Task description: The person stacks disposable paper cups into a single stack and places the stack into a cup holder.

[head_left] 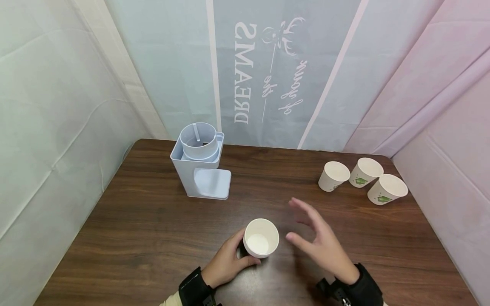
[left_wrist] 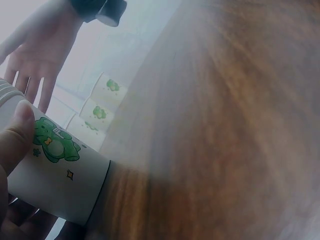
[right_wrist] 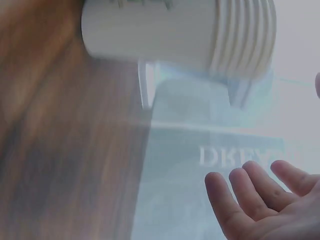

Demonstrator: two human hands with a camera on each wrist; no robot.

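My left hand grips a stack of nested white paper cups near the front middle of the table. Several stacked rims show on the cups in the right wrist view, and a green cartoon animal is printed on the side in the left wrist view. The thumb lies along the printed side, while the other fingers pass behind the stack. To the right of the cups my right hand is held apart from them, its fingers spread and nothing in its grasp.
At the back left of the wooden table stands a pale blue holder with a round cup-shaped part in its top. Three single paper cups, among them a front one, stand at the back right. Curtains surround the far sides.
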